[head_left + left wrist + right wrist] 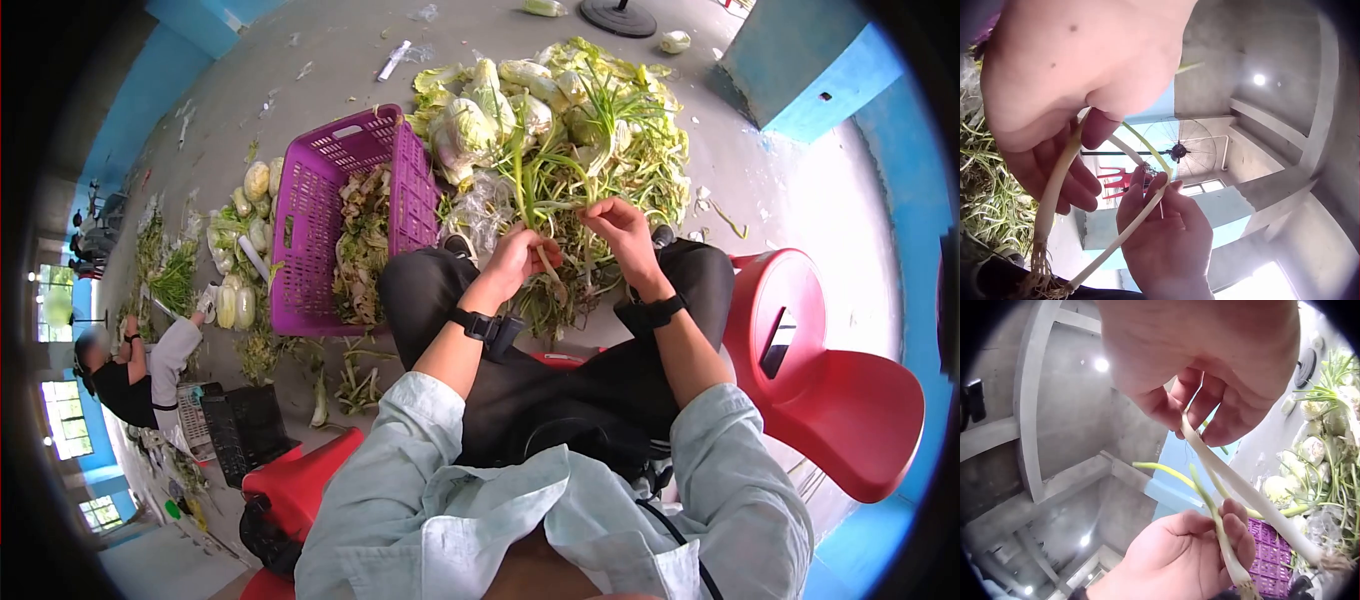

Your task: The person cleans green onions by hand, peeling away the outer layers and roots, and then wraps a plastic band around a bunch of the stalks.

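My left hand (518, 262) pinches a scallion (1054, 194) between thumb and fingers, its white stalk and stringy roots pointing down. My right hand (625, 235) is a short way to the right, level with it above the heap. Its fingertips grip a second scallion (1254, 494) near the leaf end, the long white stalk slanting away to its roots (1335, 559). In the right wrist view the left hand (1172, 550) is just below, the shorter scallion lying across its fingers. Loose scallions (570, 250) lie in a tangle beneath both hands.
A purple crate (297, 230) of leafy trimmings stands left of the knees. Napa cabbages (470, 128) are piled ahead. A red chair (850, 400) with a dark flat device (779, 345) is at right. Another person (130, 380) sits far left near more vegetables.
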